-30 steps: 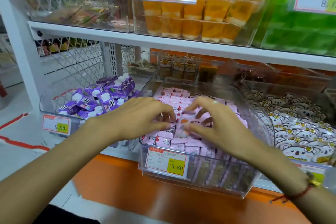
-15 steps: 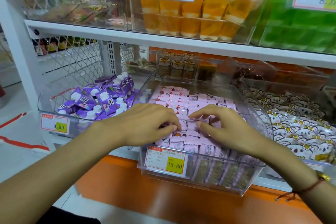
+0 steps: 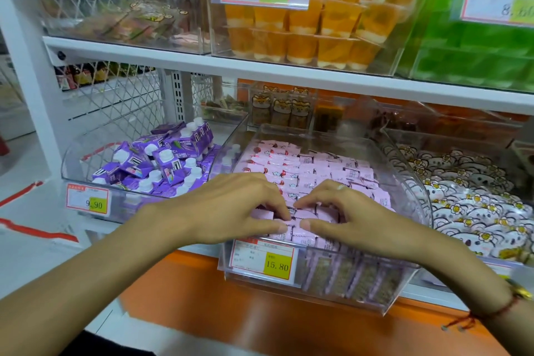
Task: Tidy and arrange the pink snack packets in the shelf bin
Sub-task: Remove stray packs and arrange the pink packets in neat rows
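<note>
— Where were the pink snack packets [image 3: 306, 170]?

— In rows in the clear shelf bin [image 3: 404, 170] on the lower shelf, the one with the 15.80 price tag [image 3: 263, 259], between the purple cartons [image 3: 161, 159] and the white cartoon packets [image 3: 474, 205].

— And my hands?

— Both sat over the front rows. My left hand [image 3: 231, 208] and right hand [image 3: 349, 217] had curled fingers, thumbs nearly meeting, each pinching packets at the front edge.
</note>
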A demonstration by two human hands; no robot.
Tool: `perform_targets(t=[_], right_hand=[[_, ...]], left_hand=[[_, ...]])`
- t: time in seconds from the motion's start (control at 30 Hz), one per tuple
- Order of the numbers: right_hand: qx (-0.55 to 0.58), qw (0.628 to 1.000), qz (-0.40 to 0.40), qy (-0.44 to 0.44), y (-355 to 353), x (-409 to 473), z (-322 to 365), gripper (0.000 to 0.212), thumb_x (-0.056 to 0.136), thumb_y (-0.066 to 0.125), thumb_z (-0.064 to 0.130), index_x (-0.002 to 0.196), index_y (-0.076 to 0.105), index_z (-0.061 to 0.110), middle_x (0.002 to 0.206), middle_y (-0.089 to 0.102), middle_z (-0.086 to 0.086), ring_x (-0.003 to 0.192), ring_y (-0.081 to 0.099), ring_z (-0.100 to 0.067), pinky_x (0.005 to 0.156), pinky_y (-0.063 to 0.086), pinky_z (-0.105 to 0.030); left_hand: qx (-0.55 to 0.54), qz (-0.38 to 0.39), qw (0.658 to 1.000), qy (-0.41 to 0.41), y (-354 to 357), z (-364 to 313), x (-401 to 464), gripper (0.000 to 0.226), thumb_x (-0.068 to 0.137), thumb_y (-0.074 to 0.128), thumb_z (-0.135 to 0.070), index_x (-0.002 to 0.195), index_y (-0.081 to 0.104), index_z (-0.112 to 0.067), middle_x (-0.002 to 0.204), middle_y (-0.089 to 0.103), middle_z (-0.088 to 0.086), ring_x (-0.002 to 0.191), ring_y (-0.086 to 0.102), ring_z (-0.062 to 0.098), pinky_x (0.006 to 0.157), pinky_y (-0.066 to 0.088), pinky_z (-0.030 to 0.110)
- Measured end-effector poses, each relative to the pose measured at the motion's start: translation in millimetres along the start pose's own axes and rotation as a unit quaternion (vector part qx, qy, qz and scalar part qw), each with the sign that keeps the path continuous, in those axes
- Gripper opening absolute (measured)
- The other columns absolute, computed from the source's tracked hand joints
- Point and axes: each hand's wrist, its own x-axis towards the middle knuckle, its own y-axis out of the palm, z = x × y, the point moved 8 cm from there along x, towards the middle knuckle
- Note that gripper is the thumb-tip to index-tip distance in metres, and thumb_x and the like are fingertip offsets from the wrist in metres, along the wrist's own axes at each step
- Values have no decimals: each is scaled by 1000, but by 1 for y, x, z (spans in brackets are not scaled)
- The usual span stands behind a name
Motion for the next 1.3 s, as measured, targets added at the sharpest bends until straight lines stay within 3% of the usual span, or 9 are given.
perform_targets(t=[0.37, 0.53, 0.63, 0.77, 0.87, 0.97, 1.1, 1.2, 1.3], right_hand=[[-2, 1000, 5, 15, 4, 1, -3, 32, 87, 58, 46, 116, 59, 31, 99, 44, 17, 80, 44, 13, 69, 32, -9], [3, 1000, 3, 15, 2, -1, -1, 33, 87, 58, 46, 117, 60, 31, 98, 46, 18, 81, 46, 13, 70, 34, -8], [-9, 999, -27, 15, -6, -2, 1, 38, 85, 58, 49, 119, 59, 32, 102, 51, 19, 89, 49, 7, 74, 40, -14], [137, 986, -93, 6, -21, -6, 15, 74, 64, 71, 57, 130, 39, 47, 129, 45, 27, 115, 47, 7, 91, 43, -14], [244, 956, -157, -40, -28, -7, 32, 63, 67, 77, 43, 123, 49, 44, 120, 55, 24, 105, 59, 1, 85, 47, -13], [309, 921, -237, -26, -39, -8, 31, 25, 77, 74, 24, 101, 68, 28, 101, 70, 12, 91, 66, -3, 72, 50, -13], [526, 825, -176, 106, -26, -5, 8, 12, 77, 69, 22, 83, 79, 18, 88, 75, -4, 74, 71, -14, 59, 53, -17], [607, 773, -108, 150, -14, -7, 7, 21, 67, 71, 31, 77, 79, 15, 90, 74, -15, 68, 72, -17, 55, 55, -19], [631, 759, -64, 150, -14, -7, 8, 49, 76, 57, 56, 88, 78, 13, 100, 72, -19, 67, 72, -19, 53, 56, -21]], left_hand=[[-168, -195, 965, -51, -8, -1, -6, 16, 100, 39, -38, 89, 47, -30, 72, 57, -3, 68, 54, 14, 69, 48, 42], [-248, -381, 890, -45, -49, 4, -18, 12, 98, 49, -30, 88, 57, -29, 81, 62, -10, 74, 58, 6, 68, 49, 27], [-314, -458, 828, -74, -63, 13, -28, 14, 98, 50, -24, 88, 59, -24, 81, 66, -3, 77, 62, 17, 72, 54, 42], [-391, -508, 755, -136, -62, 30, -37, 16, 99, 47, -24, 89, 60, -19, 83, 70, 0, 84, 67, 17, 83, 55, 44], [-473, -479, 722, -159, -48, 30, -28, 18, 99, 46, -21, 87, 59, -16, 70, 70, -8, 72, 67, 4, 68, 57, 23], [-494, -412, 751, -149, -40, 29, -16, 13, 98, 47, -21, 102, 60, -18, 89, 72, -11, 86, 67, 2, 74, 56, 20], [-194, -292, 936, -40, -47, 6, -9, 58, 89, 58, -44, 142, 34, -40, 146, 27, -27, 134, 28, -7, 103, 30, 15], [-21, -258, 966, 18, -44, -10, -6, 53, 84, 64, -42, 134, 46, -37, 128, 45, -28, 121, 39, -2, 97, 40, 28], [-133, -263, 955, -33, -43, 2, -6, 33, 82, 61, -49, 114, 60, -39, 97, 62, -28, 93, 56, -1, 77, 51, 35]])
